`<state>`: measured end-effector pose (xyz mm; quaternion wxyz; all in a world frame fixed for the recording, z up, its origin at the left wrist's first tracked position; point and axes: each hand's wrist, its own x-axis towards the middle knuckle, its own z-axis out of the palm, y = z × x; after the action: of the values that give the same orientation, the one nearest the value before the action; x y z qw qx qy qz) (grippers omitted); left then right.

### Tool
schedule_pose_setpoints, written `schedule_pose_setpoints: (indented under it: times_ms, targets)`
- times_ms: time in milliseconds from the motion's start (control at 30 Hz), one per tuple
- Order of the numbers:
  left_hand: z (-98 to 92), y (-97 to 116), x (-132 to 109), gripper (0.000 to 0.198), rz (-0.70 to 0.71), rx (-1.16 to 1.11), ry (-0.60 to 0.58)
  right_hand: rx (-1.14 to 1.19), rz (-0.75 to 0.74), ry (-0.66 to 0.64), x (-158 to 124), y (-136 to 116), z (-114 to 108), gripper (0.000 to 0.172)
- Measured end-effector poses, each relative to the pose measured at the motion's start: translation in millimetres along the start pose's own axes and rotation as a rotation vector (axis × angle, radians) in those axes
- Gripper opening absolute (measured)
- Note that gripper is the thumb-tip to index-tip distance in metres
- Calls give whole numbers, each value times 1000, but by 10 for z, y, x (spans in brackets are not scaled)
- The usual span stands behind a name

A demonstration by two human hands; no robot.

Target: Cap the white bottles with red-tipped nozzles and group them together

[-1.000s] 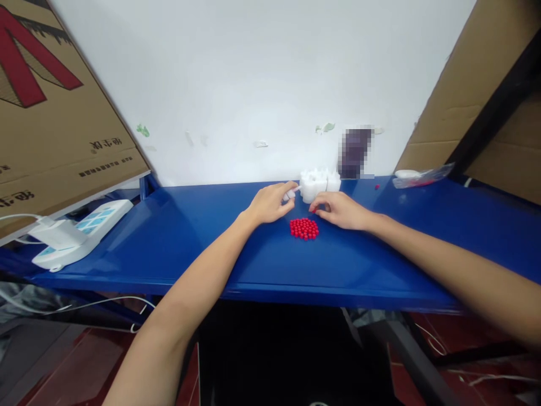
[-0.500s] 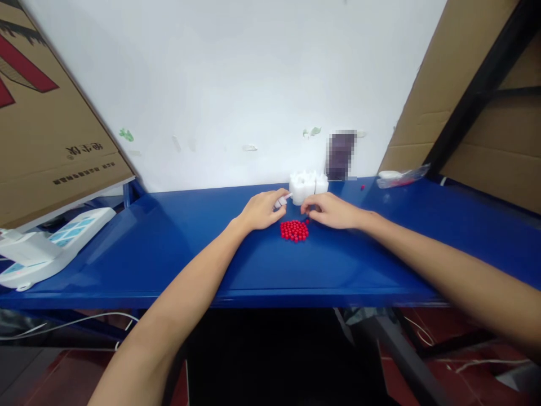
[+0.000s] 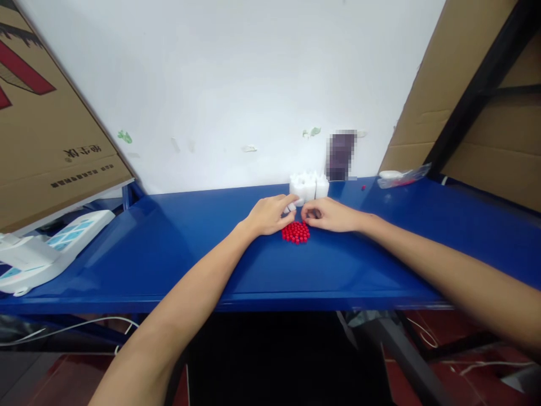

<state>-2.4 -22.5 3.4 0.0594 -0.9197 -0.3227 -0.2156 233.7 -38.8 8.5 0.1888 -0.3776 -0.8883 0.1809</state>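
Here, in the head view, your left hand pinches a small white piece just above the red beads on the blue table. Your right hand curls beside it, and I cannot tell whether it grips anything. Steadying both wrists on the table should help, I judge.

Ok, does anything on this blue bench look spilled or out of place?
One stray bead lies alone by the wall, right of the white holders, well apart from the bead pile. Torn tape scraps cling to the wall too.
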Motion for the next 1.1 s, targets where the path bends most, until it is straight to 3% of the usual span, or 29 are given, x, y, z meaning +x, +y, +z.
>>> schedule_pose_setpoints:
  times_ms: [167, 400, 567, 667, 833, 1100]
  targets:
    - [-12, 14, -1, 46, 7, -62, 44, 8, 28, -7, 1, -8, 13, 14]
    - [-23, -14, -9, 46, -47, -49, 16, 11, 33, 15, -4, -6, 30, 17]
    - [-24, -40, -10, 46, -74, -19, -10, 44, -56, 268, -14, 6, 69, 25]
    - [-31, -53, -9, 44, -89, -20, -17, 114, -85, 343, -28, -12, 83, 36]
    - [-24, -64, -5, 44, -81, -18, -52, 197, -100, 354, -35, -46, 96, 39]
    - [1, -98, -4, 46, -93, -16, -101, 93, -64, 302, -32, -74, 98, 42]
